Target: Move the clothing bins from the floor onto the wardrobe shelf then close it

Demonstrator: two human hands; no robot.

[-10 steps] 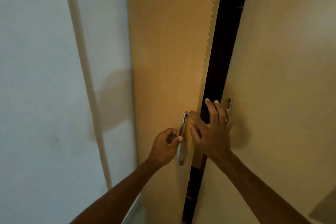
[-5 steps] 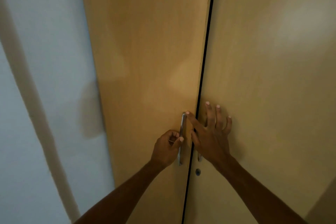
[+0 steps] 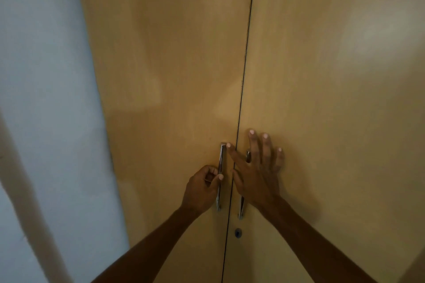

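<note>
Filling most of the frame, the two tan wardrobe doors meet along a thin dark seam (image 3: 243,80) that runs from the top centre down to the bottom centre; the left door (image 3: 172,64) and the right door (image 3: 333,87) sit flush, so the wardrobe reads as closed. The clothing bins are out of sight, and whether they sit behind the doors cannot be told.

Low and centre, the left hand (image 3: 202,188) is curled around the left door's metal handle (image 3: 220,177), fingers wrapped behind the bar and the thumb resting on its front. Just right of it, the right hand (image 3: 257,172) lies flat and spread wide against the doors, holding nothing: its palm and three fingers press on the right door, while the index finger reaches across the seam to touch the top of the left handle. That palm covers most of the right door's handle (image 3: 241,210), whose lower end shows beneath the wrist. A small keyhole (image 3: 238,233) sits just under it. Pale blue-grey wall (image 3: 46,76) takes up the left side of the frame.
</note>
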